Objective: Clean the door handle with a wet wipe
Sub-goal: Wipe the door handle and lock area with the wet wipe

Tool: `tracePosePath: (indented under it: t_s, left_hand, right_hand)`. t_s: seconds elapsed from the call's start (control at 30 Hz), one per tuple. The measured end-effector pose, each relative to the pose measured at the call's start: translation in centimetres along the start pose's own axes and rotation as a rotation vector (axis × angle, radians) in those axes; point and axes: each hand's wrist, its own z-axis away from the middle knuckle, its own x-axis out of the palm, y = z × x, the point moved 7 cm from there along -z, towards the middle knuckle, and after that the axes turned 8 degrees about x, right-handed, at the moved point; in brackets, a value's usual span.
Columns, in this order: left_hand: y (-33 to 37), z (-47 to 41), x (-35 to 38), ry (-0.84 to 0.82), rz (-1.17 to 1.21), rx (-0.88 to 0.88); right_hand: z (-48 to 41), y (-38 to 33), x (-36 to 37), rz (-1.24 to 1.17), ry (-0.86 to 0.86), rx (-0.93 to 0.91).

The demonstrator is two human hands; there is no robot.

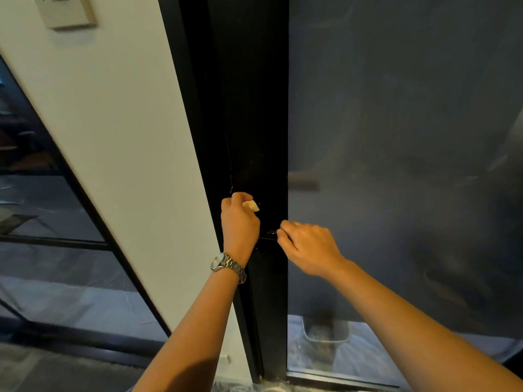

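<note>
My left hand (240, 219), with a metal watch on its wrist, grips a small crumpled pale wet wipe (251, 205) and holds it against the black door frame (254, 123). The door handle itself is dark on dark and hard to make out; a small dark metal part (271, 232) shows between my hands. My right hand (307, 246) has its fingers curled at the frame's right edge, pinching that dark part. Most of the wipe is hidden inside my left fist.
Frosted glass door panel (396, 165) fills the right side. A white wall strip (121, 137) with a light switch plate (68, 11) stands at left. Beyond it is another black-framed glass panel (51, 250). A white bin (325, 332) shows low through the glass.
</note>
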Motion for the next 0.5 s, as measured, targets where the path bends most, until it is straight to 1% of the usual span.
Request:
tracePosePath:
  t_s: [0.1, 0.13, 0.17, 0.23, 0.27, 0.3, 0.37, 0.43, 0.5]
  left_hand:
    - [-1.4, 0.8, 0.8, -0.069, 0.114, -0.203]
    - [-1.9, 1.3, 0.9, -0.062, 0.22, -0.31]
    - [-2.5, 1.9, 1.1, -0.035, 0.423, -0.473]
    - [-2.4, 3.5, 2.4, 0.019, 0.996, -0.852]
    - [-2.3, 4.0, 3.0, 0.059, 1.229, -0.961]
    - [-2.3, 4.1, 3.4, 0.099, 1.374, -1.0]
    - [-2.2, 4.5, 3.8, 0.153, 1.528, -0.988]
    - [-2.2, 4.9, 3.9, 0.184, 1.6, -0.973]
    - [-2.2, 5.6, 3.6, 0.171, 1.616, -0.955]
  right_hand:
    - [0.1, 0.0, 0.0, 0.006, -0.004, 0.003]
    - [0.1, 0.0, 0.0, -0.005, -0.001, 0.005]
    - [0.1, 0.0, -0.1, -0.018, 0.0, 0.009]
    - [0.0, 0.4, 0.0, -0.057, -0.012, 0.04]
    - [-0.2, 0.7, 0.1, -0.079, -0.019, 0.07]
    - [-0.4, 1.0, 0.1, -0.102, -0.027, 0.105]
    - [-0.6, 1.7, 0.0, -0.143, -0.039, 0.181]
    - [-0.5, 2.2, 0.0, -0.184, -0.068, 0.229]
    - [-0.2, 3.1, 0.3, -0.274, -0.123, 0.276]
